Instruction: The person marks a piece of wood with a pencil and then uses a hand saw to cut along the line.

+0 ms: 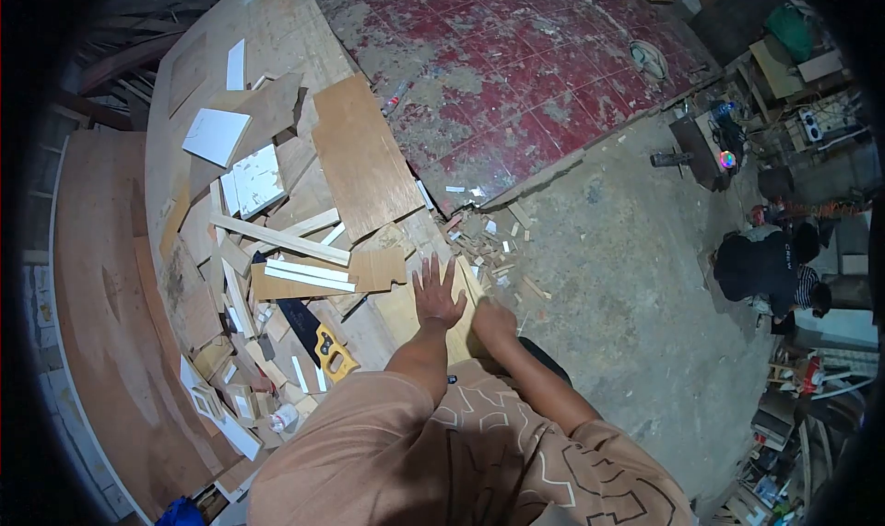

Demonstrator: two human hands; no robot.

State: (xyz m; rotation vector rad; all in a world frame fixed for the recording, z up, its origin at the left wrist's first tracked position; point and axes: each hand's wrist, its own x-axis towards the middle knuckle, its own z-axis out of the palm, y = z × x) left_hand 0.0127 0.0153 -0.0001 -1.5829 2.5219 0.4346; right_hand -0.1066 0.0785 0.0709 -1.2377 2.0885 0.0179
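My left hand [439,295] lies flat with its fingers spread on a pale wooden board [402,310] at the near edge of the workbench. Just to its right, my right hand [495,322] is closed in a fist beside the board's edge; what it holds, if anything, is hidden. A handsaw with a yellow handle [334,353] rests left of my left arm. Beyond the saw, two white strips [309,276] lie on a brown board [381,267]. A larger brown panel [362,155] lies farther up the bench.
Wood offcuts [244,319] and white panels [258,177] crowd the bench's left side. Small scraps [489,240] litter the concrete floor by the red tiled surface [516,65]. At the far right, people [761,266] crouch near piled tools and materials.
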